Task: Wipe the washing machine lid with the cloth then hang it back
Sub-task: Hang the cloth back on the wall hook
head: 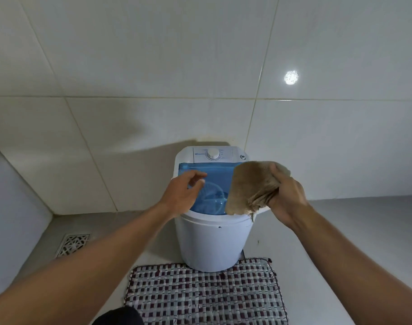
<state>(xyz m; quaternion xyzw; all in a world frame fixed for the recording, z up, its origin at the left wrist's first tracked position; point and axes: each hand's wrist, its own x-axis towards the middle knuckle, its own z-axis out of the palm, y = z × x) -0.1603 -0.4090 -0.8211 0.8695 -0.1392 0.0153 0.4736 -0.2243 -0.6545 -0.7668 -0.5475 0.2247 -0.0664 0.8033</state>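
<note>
Cloth (247,186): brown, bunched in my right hand (286,195), hanging over the right side of the lid.
Lid (209,181): clear blue, closed, on top of the white washing machine (212,245).
Right grip: pinching the cloth.
Left hand (182,195): over the lid's left side, fingers loosely spread, holding nothing.
Mat (205,292): checked, on the floor against the machine's base.

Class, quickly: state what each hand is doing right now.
Left hand: open, empty, over the translucent blue washing machine lid.
Right hand: closed, holding the brown woven cloth.
</note>
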